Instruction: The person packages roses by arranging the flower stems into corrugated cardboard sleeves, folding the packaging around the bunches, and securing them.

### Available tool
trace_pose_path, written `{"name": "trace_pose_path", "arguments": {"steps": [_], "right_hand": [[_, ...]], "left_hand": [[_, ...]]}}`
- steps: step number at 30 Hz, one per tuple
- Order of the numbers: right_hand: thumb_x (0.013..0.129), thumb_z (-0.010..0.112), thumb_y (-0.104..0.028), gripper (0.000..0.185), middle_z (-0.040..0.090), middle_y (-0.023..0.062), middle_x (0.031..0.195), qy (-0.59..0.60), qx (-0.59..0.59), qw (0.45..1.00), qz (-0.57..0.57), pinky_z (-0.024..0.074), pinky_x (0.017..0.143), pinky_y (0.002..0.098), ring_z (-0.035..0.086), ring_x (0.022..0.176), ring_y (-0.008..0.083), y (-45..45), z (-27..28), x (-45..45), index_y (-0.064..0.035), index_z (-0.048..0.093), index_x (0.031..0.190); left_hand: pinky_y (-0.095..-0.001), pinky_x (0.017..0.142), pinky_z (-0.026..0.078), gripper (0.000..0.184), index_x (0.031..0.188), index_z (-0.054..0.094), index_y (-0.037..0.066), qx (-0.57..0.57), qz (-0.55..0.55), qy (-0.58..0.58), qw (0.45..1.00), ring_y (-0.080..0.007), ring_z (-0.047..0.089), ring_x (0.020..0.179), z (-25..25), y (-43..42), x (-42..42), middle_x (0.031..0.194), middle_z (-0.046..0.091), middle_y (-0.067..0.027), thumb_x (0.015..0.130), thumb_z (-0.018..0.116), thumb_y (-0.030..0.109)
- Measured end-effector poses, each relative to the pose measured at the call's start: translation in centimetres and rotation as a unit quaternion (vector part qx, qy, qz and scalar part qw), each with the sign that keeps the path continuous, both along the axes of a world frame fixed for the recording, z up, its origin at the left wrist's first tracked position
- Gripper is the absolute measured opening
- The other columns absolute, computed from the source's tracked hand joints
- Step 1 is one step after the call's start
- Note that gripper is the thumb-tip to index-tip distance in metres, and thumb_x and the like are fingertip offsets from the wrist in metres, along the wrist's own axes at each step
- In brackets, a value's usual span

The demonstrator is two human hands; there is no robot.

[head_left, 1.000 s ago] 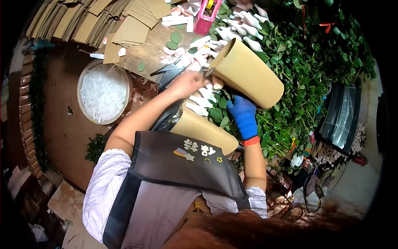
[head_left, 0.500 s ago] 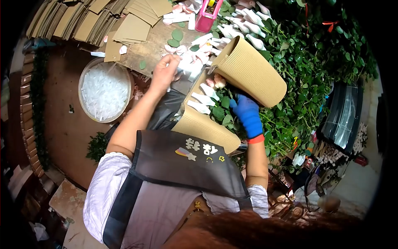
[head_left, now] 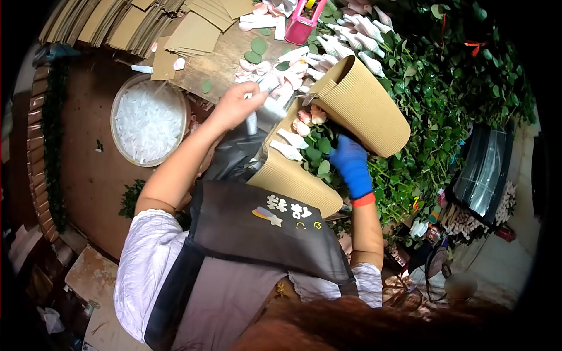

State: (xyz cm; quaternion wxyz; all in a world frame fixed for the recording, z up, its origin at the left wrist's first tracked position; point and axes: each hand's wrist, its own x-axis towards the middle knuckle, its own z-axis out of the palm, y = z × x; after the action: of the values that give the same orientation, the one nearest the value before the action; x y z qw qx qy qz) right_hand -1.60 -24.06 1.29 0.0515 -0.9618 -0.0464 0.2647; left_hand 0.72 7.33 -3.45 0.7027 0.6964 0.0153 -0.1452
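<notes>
My bare left hand (head_left: 239,105) is closed, with a white sleeve (head_left: 252,123) hanging at its fingers. My right hand (head_left: 350,162), in a blue glove with a red cuff, lies among leafy stems below a rolled corrugated cardboard sheet (head_left: 366,108). Its fingers are blurred and partly hidden. Between my hands, bare pink rose heads (head_left: 302,123) lie beside two buds in white sleeves (head_left: 287,150). Another corrugated cardboard piece (head_left: 295,186) extends beneath these flowers, near my apron.
Loose petals and white sleeves (head_left: 287,76) lie on the wooden table (head_left: 202,73), near a pink tape dispenser (head_left: 301,23). Cardboard stacks (head_left: 126,26) stand at the upper left. A round tub (head_left: 150,124) holds white pieces. Many leafy rose stems (head_left: 430,93) fill the right side.
My left hand drew back from the flowers to the left, then shifted slightly right. Fewer sleeved buds show beside the cardboard, and more bare pink heads are visible. My gloved hand stays among the stems.
</notes>
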Motion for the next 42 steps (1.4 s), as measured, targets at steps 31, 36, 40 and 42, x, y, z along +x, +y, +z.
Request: {"name": "trace_pose_path", "arguments": {"steps": [31, 36, 40, 42], "right_hand": [[0.069, 0.084, -0.058, 0.106, 0.066, 0.0243, 0.115, 0.02, -0.033, 0.997, 0.063, 0.0528, 0.087, 0.048, 0.066, 0.102, 0.0407, 2.8, 1.4, -1.7, -0.0025, 0.036, 0.145], [0.08, 0.072, -0.06, 0.084, 0.071, 0.0222, 0.101, 0.01, -0.015, 0.999, 0.04, 0.0547, 0.08, 0.0444, 0.071, 0.092, 0.0351, 0.7, 5.8, -0.8, -0.0109, 0.046, 0.143], [0.091, 0.065, -0.047, 0.047, 0.072, 0.0114, 0.082, -0.121, -0.003, 0.989, 0.08, 0.0544, 0.065, 0.0424, 0.071, 0.076, 0.0315, 3.0, 5.6, -0.2, -0.0143, 0.062, 0.124], [0.092, 0.065, -0.044, 0.038, 0.072, 0.0081, 0.08, -0.17, -0.051, 0.975, 0.137, 0.0534, 0.061, 0.0421, 0.07, 0.072, 0.0312, 3.2, 2.3, 0.6, -0.0156, 0.066, 0.117]], "left_hand": [[-0.0329, 0.067, 0.05, 0.028, 0.095, 0.069, 0.001, 0.111, -0.088, 0.128, 0.982, -0.0142, 0.062, 0.073, 3.8, 4.9, -1.8, 0.078, 0.068, -0.0059, 0.09, 0.072, 0.028], [-0.0428, 0.077, 0.05, 0.038, 0.11, 0.067, 0.007, 0.709, -0.015, 0.041, 0.704, -0.0291, 0.062, 0.094, 3.9, 17.4, -7.2, 0.1, 0.065, -0.0128, 0.082, 0.078, 0.03], [-0.0489, 0.093, 0.046, 0.054, 0.123, 0.064, 0.01, 0.742, -0.008, -0.014, 0.67, -0.035, 0.055, 0.117, 2.2, 16.7, -8.8, 0.125, 0.06, -0.015, 0.079, 0.081, 0.037], [-0.0467, 0.093, 0.047, 0.042, 0.11, 0.069, 0.005, 0.571, 0.024, -0.131, 0.81, -0.0348, 0.059, 0.109, 3.2, 11.0, -7.2, 0.109, 0.067, -0.0158, 0.08, 0.078, 0.035]]}}
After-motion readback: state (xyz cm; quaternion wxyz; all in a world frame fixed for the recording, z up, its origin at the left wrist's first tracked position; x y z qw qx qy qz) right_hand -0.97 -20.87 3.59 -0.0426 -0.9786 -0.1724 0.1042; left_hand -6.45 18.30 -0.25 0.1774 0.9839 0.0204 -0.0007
